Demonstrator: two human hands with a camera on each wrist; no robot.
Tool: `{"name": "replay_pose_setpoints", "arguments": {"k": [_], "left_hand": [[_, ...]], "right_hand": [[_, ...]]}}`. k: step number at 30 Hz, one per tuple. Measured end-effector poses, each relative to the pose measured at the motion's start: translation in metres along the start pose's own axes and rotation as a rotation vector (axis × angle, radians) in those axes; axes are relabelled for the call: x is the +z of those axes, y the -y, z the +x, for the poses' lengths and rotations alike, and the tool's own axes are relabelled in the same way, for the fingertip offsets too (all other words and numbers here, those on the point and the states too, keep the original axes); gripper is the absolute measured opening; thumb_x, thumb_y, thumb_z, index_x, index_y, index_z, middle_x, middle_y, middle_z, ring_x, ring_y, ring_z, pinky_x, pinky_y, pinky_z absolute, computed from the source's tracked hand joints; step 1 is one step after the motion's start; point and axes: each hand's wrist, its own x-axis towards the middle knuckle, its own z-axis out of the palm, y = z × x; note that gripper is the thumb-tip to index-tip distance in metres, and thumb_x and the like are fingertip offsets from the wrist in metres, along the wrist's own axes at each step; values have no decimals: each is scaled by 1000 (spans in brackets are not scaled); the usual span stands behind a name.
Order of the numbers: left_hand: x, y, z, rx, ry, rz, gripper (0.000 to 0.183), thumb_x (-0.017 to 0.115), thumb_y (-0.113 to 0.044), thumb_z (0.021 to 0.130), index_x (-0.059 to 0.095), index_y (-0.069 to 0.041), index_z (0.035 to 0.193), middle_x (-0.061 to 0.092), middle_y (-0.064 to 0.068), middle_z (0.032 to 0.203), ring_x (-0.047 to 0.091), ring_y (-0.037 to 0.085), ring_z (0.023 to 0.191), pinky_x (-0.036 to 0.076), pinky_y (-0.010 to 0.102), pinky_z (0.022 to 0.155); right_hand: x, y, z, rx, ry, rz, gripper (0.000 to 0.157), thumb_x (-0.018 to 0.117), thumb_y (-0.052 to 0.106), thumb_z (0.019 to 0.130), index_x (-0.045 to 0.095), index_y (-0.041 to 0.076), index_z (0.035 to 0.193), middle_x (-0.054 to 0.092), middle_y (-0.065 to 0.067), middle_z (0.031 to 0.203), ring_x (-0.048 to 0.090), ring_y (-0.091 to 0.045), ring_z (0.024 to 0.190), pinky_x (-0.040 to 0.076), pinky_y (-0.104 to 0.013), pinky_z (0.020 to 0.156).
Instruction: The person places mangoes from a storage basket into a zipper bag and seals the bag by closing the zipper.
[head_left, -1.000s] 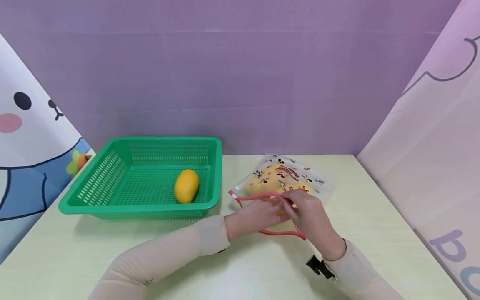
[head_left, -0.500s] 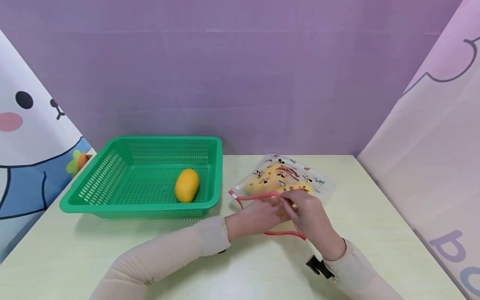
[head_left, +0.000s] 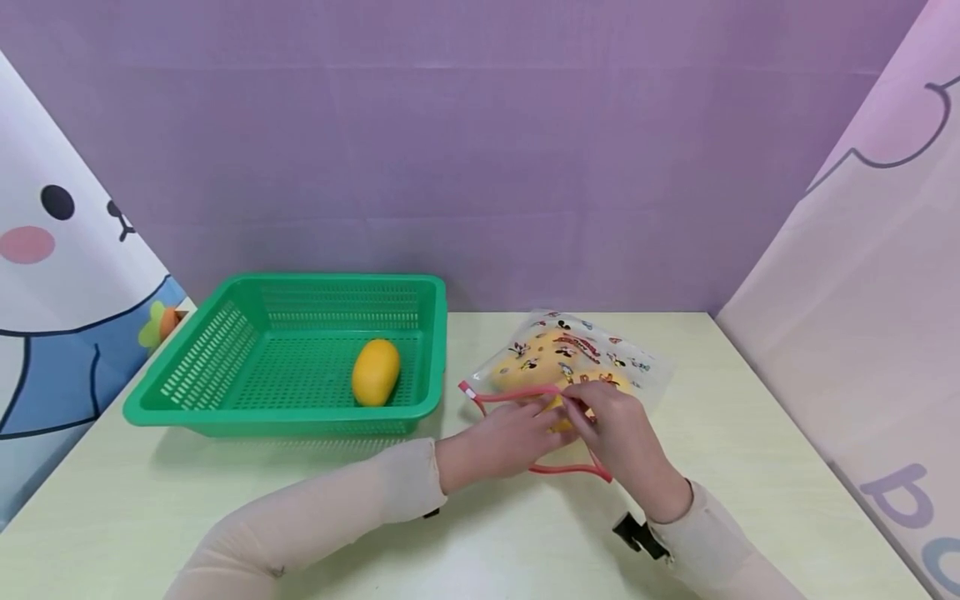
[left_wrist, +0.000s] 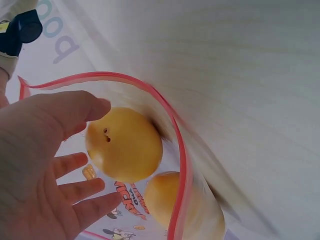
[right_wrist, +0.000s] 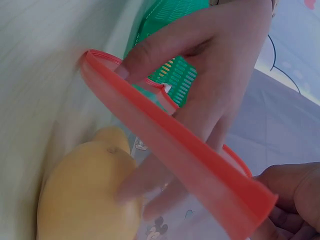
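Note:
A clear zip bag point(head_left: 581, 346) with cartoon prints lies on the table, several yellow mangoes point(left_wrist: 125, 145) inside it. Its red-edged mouth point(left_wrist: 186, 165) gapes toward me. My left hand point(head_left: 498, 446) reaches through this mouth, fingers spread and gently bent; in the left wrist view the thumb tip lies by the nearest mango, and whether it touches cannot be told. With thumb and fingers, my right hand point(head_left: 618, 429) pinches the far red edge of the bag. In the right wrist view, part of the left hand shows through the clear plastic, beside a mango point(right_wrist: 90, 195).
Left of the bag stands a green plastic basket point(head_left: 285, 417), one yellow mango point(head_left: 376, 372) lying in its right side. A purple cloth point(head_left: 480, 150) hangs behind the table, and printed cloths flank it on both sides.
My left hand has drawn back slightly to the left, its fingers more spread, and more yellow shows beneath them. My right hand keeps its pinch on the bag's edge.

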Motion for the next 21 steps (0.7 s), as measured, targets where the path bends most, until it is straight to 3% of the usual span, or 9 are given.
{"name": "replay_pose_setpoints", "arguments": {"k": [7,14,21], "left_hand": [[-3,0,-13,1,1,-81,55,63,-22,91,42,-31,141,30,1,151,37,25,135,47,33,96],[-11,4,-28,30,28,-188,58,70,-33,85,46,-31,137,38,-2,145,39,21,133,52,26,85],[-29,9,-46,55,24,-173,60,70,-36,84,45,-29,138,40,-1,144,42,19,130,53,23,80]], "right_hand": [[0,0,0,11,4,-10,14,77,-1,74,70,1,86,67,-6,80,60,-13,66,54,-24,57],[-1,2,-1,37,27,-11,16,78,0,73,70,3,87,68,-6,82,61,-13,67,54,-21,58],[-1,2,0,40,22,-9,16,78,0,73,70,2,86,67,-6,81,61,-14,68,55,-23,58]]}}
